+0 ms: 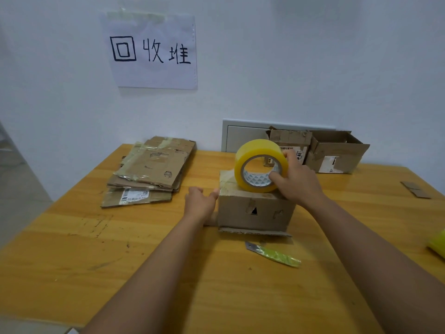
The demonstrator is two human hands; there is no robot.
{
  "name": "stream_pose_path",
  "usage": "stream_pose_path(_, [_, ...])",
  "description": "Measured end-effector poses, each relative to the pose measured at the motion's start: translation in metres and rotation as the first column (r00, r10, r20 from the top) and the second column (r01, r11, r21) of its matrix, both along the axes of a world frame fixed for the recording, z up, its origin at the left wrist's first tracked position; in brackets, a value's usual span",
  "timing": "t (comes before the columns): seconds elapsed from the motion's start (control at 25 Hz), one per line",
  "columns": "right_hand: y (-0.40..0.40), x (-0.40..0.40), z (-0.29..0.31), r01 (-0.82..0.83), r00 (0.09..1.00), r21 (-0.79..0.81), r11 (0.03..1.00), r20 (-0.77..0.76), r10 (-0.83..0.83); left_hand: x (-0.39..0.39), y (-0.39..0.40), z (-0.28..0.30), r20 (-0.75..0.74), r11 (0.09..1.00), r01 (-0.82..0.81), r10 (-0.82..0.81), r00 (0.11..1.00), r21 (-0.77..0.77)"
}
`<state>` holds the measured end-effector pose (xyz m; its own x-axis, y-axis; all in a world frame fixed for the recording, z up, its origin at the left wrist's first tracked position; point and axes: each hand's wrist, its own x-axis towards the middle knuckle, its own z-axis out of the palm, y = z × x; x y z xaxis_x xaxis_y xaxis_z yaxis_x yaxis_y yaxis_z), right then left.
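Gripping the wide roll of yellow-tinted clear packing tape (252, 150) is our right hand (297, 183), thumb hooked into the core and fingers curled over the far rim. The roll stands on edge on top of the small closed brown cardboard box (240, 210), right of the frame's centre. Inside the core we see a white liner with a grey triangle pattern; no brand name can be read on it. Our left hand (201, 201) lies just beside the box's left wall with fingers loose and straight, its thumb at the box's upper corner, holding nothing

Below the box, a translucent yellow-green utility knife (274, 254) lies on the orange-brown wooden table (144, 249). Left of centre sits a stack of flattened brown cardboard sheets (151, 169); its lowest sheet bears a white shipping label (134, 195) with a barcode, the print too small to read. On the wall at upper left a white paper sign (154, 51), taped up, carries the handwritten black characters 回收堆. At the table's far right edge, two opened brown cardboard boxes (337, 153) show white labels that we cannot read
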<state>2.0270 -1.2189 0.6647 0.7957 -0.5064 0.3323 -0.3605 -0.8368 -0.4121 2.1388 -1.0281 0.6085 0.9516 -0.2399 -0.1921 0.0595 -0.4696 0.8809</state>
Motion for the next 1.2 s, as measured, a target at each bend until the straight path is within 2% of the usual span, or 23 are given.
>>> stream_pose_path(0.08, [-0.001,-0.001,-0.003,0.001,1.0,0.01,1.0,0.009,-0.001,-0.012,0.001,-0.001,0.197,0.996,0.038,-0.021,0.98,-0.086])
stream_pose_path(0.16, [-0.001,-0.005,-0.01,-0.035,0.999,0.062,0.997,0.038,0.032,-0.029,0.0,-0.004,0.187,0.956,0.127,-0.079,0.979,-0.263])
stream_pose_path(0.24, [0.001,-0.009,-0.015,-0.074,0.995,0.104,0.992,0.081,0.065,-0.039,0.001,-0.004,0.139,0.908,0.225,-0.186,0.973,-0.354])
stream_pose_path(0.32, [0.003,-0.009,-0.017,-0.075,0.992,0.112,0.991,0.105,0.063,-0.04,0.002,-0.001,0.165,0.906,0.309,-0.271,0.948,-0.29])
stream_pose_path(0.44, [0.006,-0.007,-0.017,-0.058,0.994,0.129,0.99,0.099,0.045,-0.036,-0.003,0.002,0.373,0.948,0.304,-0.251,0.893,-0.089])
stream_pose_path(0.52, [0.008,-0.005,-0.018,-0.054,0.995,0.133,0.99,0.088,0.042,-0.032,-0.009,0.0,0.487,0.953,0.301,-0.247,0.838,-0.035])
stream_pose_path(0.68, [0.001,-0.004,-0.011,-0.047,0.997,0.134,0.99,0.074,0.037,-0.026,-0.013,-0.004,0.479,0.957,0.288,-0.262,0.838,0.019])
stream_pose_path(0.8, [-0.011,-0.011,0.0,-0.135,0.969,0.336,0.932,0.243,0.053,-0.024,-0.012,-0.004,0.499,0.953,0.285,-0.296,0.814,0.1])
stream_pose_path(0.88, [-0.014,-0.016,0.002,-0.189,0.949,0.427,0.884,0.31,0.053,-0.024,-0.011,-0.003,0.554,0.935,0.282,-0.354,0.754,0.213])
stream_pose_path(1.08, [-0.016,-0.015,-0.006,-0.215,0.961,0.457,0.863,0.259,0.102,-0.021,-0.013,0.009,0.616,0.825,0.205,-0.536,0.577,0.527])
stream_pose_path(1.2, [-0.019,-0.015,-0.007,-0.186,0.969,0.46,0.868,0.23,0.086,-0.019,-0.017,0.01,0.616,0.827,0.239,-0.543,0.57,0.509])
